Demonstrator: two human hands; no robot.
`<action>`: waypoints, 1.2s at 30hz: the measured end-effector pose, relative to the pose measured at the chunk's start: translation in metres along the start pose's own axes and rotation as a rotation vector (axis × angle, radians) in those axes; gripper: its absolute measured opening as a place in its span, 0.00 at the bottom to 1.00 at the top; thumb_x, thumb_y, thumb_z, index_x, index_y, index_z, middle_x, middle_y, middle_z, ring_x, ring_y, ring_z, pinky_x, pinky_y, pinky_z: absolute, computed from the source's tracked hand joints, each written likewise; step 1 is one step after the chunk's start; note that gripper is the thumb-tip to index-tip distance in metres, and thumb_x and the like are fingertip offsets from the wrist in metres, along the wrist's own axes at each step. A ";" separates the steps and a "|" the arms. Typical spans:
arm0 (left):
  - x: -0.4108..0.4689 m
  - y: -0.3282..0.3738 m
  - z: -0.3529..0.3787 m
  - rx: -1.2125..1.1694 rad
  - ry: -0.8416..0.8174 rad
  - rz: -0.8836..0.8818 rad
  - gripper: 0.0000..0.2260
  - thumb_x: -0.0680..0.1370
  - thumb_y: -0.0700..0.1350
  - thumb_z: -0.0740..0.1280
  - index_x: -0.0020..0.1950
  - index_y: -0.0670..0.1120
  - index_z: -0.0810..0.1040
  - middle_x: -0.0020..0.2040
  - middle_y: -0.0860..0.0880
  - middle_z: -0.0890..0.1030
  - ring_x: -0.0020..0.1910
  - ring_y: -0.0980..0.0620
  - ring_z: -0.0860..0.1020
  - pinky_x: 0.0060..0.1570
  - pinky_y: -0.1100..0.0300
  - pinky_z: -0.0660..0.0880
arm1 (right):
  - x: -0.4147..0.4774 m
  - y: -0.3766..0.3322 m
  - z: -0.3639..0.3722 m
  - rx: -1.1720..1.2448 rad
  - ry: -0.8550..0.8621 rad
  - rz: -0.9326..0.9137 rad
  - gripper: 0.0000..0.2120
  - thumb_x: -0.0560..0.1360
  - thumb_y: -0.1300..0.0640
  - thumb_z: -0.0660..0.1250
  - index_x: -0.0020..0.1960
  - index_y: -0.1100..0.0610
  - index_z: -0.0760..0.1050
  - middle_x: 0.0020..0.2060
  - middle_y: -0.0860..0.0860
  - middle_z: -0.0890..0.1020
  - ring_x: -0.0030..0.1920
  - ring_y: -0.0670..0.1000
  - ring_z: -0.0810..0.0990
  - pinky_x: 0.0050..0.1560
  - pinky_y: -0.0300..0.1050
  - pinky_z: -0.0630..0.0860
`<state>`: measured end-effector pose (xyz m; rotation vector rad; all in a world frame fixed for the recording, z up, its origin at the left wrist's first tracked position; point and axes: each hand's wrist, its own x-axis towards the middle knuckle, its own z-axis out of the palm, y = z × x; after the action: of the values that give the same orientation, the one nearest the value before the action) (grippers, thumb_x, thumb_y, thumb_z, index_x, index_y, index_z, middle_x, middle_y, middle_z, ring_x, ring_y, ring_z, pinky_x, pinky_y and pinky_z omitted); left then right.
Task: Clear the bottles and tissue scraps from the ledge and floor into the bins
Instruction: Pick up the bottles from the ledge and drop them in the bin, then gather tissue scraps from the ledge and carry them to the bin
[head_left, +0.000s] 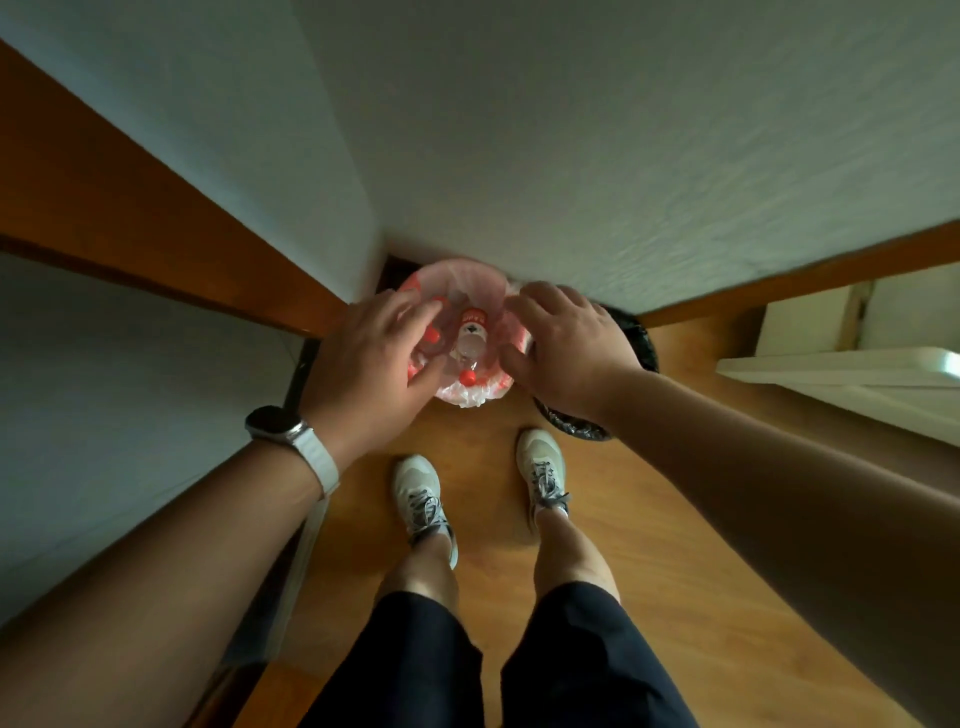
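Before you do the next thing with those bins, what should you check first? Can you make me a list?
1. Is a bottle in the pink-lined bin? Ok, a red-capped bottle lies inside.
2. Is the left hand free? Ok, its fingers spread over the bin and nothing shows in them.
3. Does the right hand grip the liner? Cannot tell; it sits at the liner's right rim.
4. Is the black bin ready? Cannot tell, it is mostly hidden behind the right hand.
5. Is the wooden floor by the shoes free of scraps? Ok where it shows.
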<state>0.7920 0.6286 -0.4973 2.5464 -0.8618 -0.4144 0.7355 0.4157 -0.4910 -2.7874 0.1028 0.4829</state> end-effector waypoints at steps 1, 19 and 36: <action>-0.004 0.010 -0.017 0.018 0.016 0.029 0.20 0.77 0.50 0.66 0.67 0.44 0.74 0.63 0.43 0.75 0.61 0.42 0.73 0.59 0.50 0.70 | -0.009 -0.007 -0.017 -0.015 0.013 -0.003 0.22 0.75 0.43 0.62 0.66 0.52 0.72 0.63 0.53 0.75 0.63 0.58 0.73 0.59 0.56 0.72; -0.051 0.164 -0.220 0.220 0.107 0.395 0.25 0.78 0.59 0.57 0.71 0.48 0.70 0.70 0.42 0.72 0.68 0.41 0.68 0.66 0.43 0.67 | -0.193 -0.080 -0.234 -0.220 0.251 0.211 0.27 0.79 0.36 0.52 0.73 0.48 0.62 0.71 0.50 0.68 0.71 0.55 0.65 0.69 0.55 0.64; -0.064 0.408 -0.199 0.362 0.209 0.755 0.23 0.77 0.59 0.59 0.69 0.50 0.72 0.67 0.43 0.74 0.67 0.41 0.71 0.66 0.41 0.66 | -0.411 0.043 -0.297 -0.211 0.472 0.432 0.27 0.79 0.36 0.50 0.74 0.46 0.60 0.72 0.50 0.67 0.73 0.54 0.63 0.69 0.53 0.63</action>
<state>0.6173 0.4324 -0.1216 2.2555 -1.8211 0.2585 0.4381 0.2890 -0.0984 -3.0308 0.8119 -0.0931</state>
